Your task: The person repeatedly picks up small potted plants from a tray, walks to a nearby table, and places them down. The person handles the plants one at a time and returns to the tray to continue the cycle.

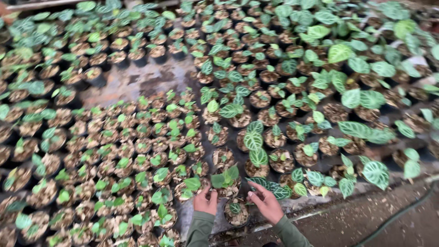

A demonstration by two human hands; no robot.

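Note:
My left hand and my right hand reach out near the bottom middle of the head view, both in olive green sleeves. Between them sits a small black pot with one little patterned leaf. My left hand rests at its left rim with fingers apart. My right hand is spread at its right side, fingertips touching a veined leaf. Just beyond stands another pot with broad plain green leaves. Neither hand grips anything that I can see.
Dense rows of small potted seedlings cover the ground to the left. Larger pots with white-veined leaves fill the right and back. A bare wet patch of ground shows upper left. A dirt path with a hose runs lower right.

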